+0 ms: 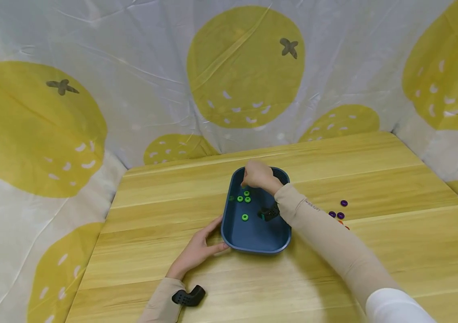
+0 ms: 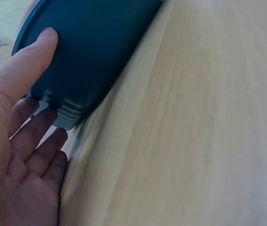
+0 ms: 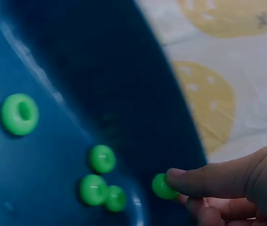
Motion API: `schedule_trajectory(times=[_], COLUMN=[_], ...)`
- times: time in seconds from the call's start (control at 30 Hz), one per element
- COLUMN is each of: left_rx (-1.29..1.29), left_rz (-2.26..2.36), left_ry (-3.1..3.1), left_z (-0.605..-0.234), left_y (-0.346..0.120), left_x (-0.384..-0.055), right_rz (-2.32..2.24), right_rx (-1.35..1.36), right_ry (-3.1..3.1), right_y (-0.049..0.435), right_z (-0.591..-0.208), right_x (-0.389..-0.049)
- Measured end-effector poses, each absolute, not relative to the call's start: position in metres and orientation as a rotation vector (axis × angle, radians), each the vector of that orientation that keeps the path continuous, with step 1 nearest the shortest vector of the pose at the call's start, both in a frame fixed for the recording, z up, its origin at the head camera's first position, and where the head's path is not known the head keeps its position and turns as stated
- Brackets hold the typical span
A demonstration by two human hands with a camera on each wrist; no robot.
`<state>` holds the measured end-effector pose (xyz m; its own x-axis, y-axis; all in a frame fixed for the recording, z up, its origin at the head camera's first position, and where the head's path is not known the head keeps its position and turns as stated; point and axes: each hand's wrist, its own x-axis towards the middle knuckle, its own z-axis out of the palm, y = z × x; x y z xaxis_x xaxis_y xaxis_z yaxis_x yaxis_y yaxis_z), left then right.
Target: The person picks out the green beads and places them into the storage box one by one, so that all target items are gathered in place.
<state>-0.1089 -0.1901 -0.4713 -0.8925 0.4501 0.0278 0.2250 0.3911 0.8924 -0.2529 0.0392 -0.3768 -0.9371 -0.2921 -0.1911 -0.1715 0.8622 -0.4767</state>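
A green ring (image 3: 160, 186) is being pinched by the right hand (image 1: 257, 174) at eleven o'clock inside the blue tray (image 1: 259, 240), which is being braced at eight o'clock by the unclenched left hand (image 1: 195, 249), seemingly against sliding, while four loose rings (image 1: 245, 217) are being contained.

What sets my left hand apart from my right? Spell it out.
The left hand touches the blue tray from outside, at its near left corner; the right hand reaches in at its far end. The left hand's thumb is spread away from its fingers; the right hand's thumb and fingers pinch a green ring. Both hands are bare and come out of beige sleeves.
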Motion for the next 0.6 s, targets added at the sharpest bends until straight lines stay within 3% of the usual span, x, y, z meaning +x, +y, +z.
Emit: schedule_trajectory(times=[0.6], left_rx=[0.575], left_rz=[1.507], left_ry=[2.428], left_z=[-0.47], left_y=[-0.19], left_x=[-0.108], right_rz=[-0.612], right_rx=[-0.248], right_ry=[2.894], right_y=[0.029], right_z=[-0.404], right_x=[-0.253])
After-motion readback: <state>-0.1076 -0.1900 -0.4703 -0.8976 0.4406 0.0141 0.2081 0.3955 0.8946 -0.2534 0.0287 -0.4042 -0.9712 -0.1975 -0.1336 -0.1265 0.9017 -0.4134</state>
